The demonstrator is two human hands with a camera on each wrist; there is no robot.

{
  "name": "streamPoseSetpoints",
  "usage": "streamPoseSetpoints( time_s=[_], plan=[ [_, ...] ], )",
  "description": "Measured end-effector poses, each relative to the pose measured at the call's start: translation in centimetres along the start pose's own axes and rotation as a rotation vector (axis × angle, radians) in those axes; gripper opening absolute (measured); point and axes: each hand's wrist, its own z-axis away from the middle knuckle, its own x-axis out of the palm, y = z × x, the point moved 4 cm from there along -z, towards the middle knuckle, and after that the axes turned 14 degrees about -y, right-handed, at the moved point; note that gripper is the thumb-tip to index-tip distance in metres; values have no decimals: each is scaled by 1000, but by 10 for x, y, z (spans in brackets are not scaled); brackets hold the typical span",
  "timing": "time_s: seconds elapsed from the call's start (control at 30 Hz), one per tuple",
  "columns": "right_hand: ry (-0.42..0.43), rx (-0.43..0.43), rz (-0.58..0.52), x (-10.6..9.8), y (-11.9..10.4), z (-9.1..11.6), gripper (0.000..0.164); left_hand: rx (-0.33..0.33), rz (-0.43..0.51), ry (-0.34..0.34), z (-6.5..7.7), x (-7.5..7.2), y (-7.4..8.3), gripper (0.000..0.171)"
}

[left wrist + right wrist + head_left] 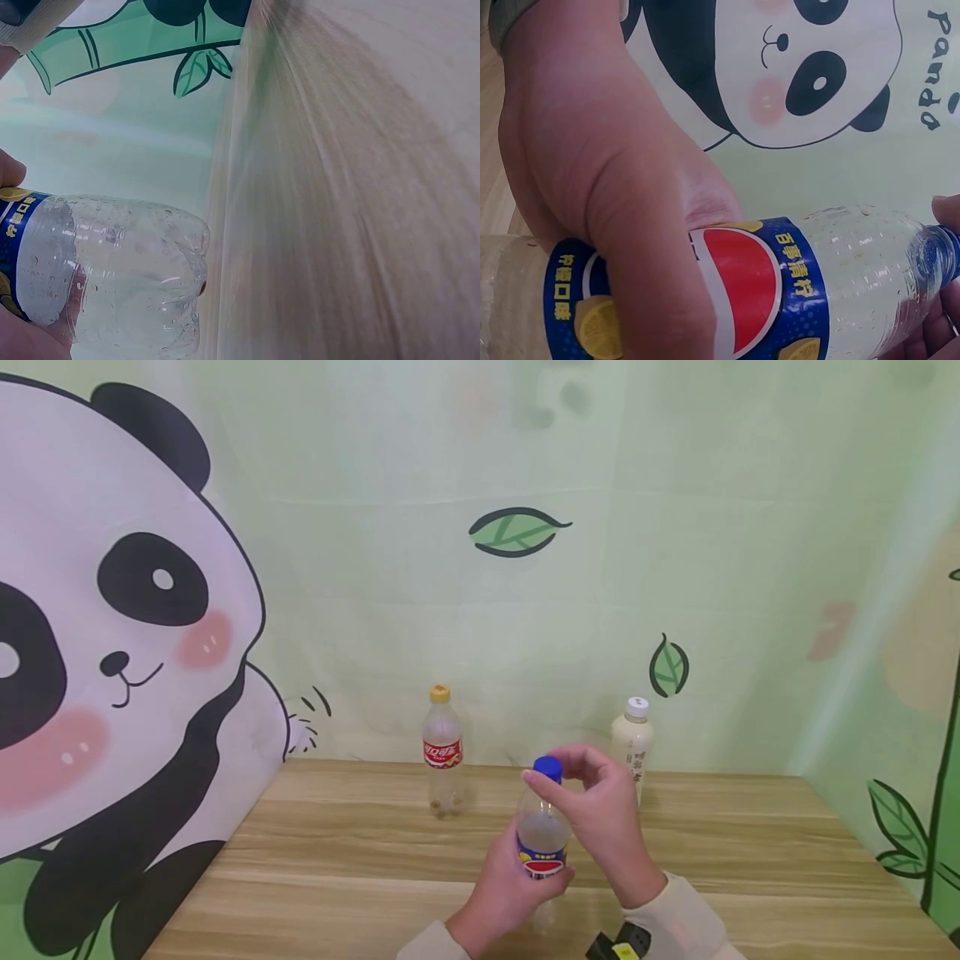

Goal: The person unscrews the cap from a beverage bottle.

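A clear plastic bottle [544, 827] with a blue lemon-pattern label stands roughly upright in front of me. My left hand [510, 881] grips it around the label, the thumb across the front. With thumb and fingers my right hand [603, 802] pinches the blue cap [548, 767] at its top. In the left wrist view the bottle's base [180, 277] shows droplets inside; I cannot tell whether it touches the table. The label [802, 285] is close up in the right wrist view, partly covered by the left hand.
A red-labelled bottle with a yellow cap [442, 752] stands at the back of the wooden table [337, 860]. Behind my right hand is a cream-coloured bottle with a white cap [636, 727], partly hidden. A panda-printed curtain [360, 568] closes off the back and sides.
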Motion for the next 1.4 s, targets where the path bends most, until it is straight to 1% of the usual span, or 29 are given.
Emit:
streamPoseSetpoints(
  time_s=[0.2, 0.33, 0.53, 0.7, 0.87, 1.03, 1.17, 1.27, 1.4],
  plan=[
    [-6, -22, -7, -1, 3, 0, 28, 17, -13, 23, 1, 0, 0, 61],
    [-18, -38, -17, 0, 4, -1, 26, -2, -2, 26, 2, 0, 1, 63],
    [-63, -68, -52, 1, 3, -1, 25, -11, 7, 22, 2, 0, 3, 64],
    [-94, -78, -74, 2, 3, 0, 25, 6, -5, 25, 1, 0, 3, 63],
    [-101, -75, -78, 1, 3, 0, 25, 25, 5, 16, 0, 1, 3, 63],
    [-109, -63, -56, 2, 2, 1, 26, 28, 0, 15, -1, 1, 2, 62],
    [-105, -26, 13, 3, 3, 0, 37, 18, 3, 4, -1, 1, 2, 61],
    [-75, 16, 66, 3, 4, -1, 43, 21, 4, -3, -1, 1, 1, 60],
    [-24, 46, 81, 3, 3, -1, 41, 36, -8, 4, -1, 1, 1, 59]
  ],
)
